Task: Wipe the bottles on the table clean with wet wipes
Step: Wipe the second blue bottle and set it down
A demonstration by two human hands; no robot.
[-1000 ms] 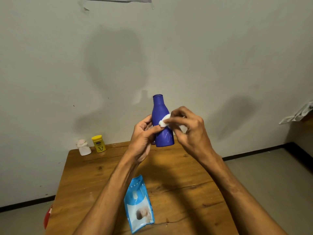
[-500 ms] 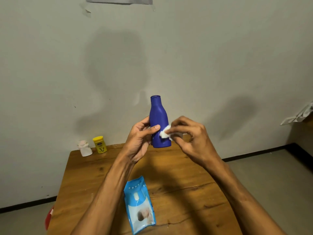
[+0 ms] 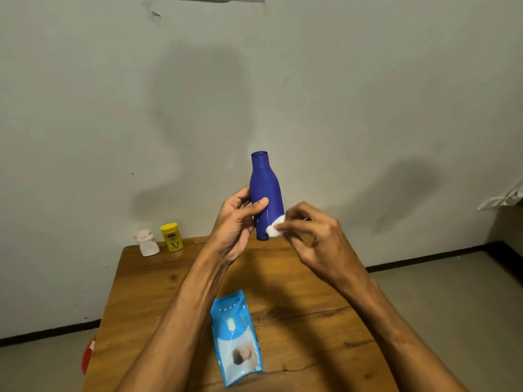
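Head camera is looking down at the table [image 3: 297, 292]. The left hand [image 3: 235, 222] is gripping the blue bottle [image 3: 266, 188] upright above the table's 12 o'clock edge. The right hand [image 3: 314, 239] is pinching a wadded wet wipe [image 3: 275, 229] against the bottle's lower side at 3 o'clock. A wipes pack [image 3: 237, 338] is lying near 6 o'clock. A yellow bottle [image 3: 171, 237] and a white bottle [image 3: 147, 242] are standing side by side at 10 o'clock.

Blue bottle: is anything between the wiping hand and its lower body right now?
Nothing visible. The right hand pinches the wet wipe straight against the blue bottle at its lower right side. The left hand grips the bottle higher up from the left, clear of the wipe.
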